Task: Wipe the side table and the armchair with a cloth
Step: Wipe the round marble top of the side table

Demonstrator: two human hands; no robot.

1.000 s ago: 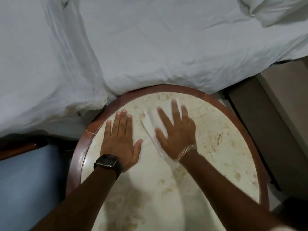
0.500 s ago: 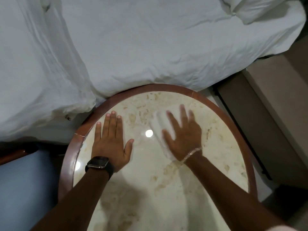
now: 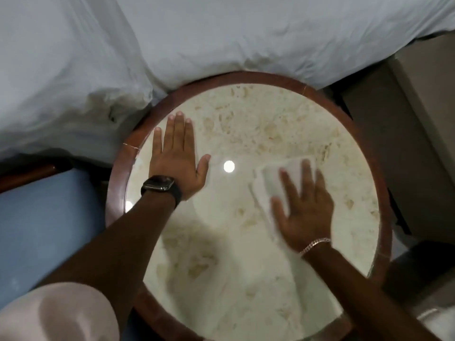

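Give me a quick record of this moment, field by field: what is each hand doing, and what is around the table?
surface: round side table, pale stone-look top with a reddish wooden rim
left hand: flat on the top near the left rim, fingers spread, holding nothing
left wrist: dark watch
right hand: palm pressing a white cloth flat on the top, right of centre; blurred
right wrist: chain bracelet
behind table: white bedding touching the far rim
left of table: blue seat
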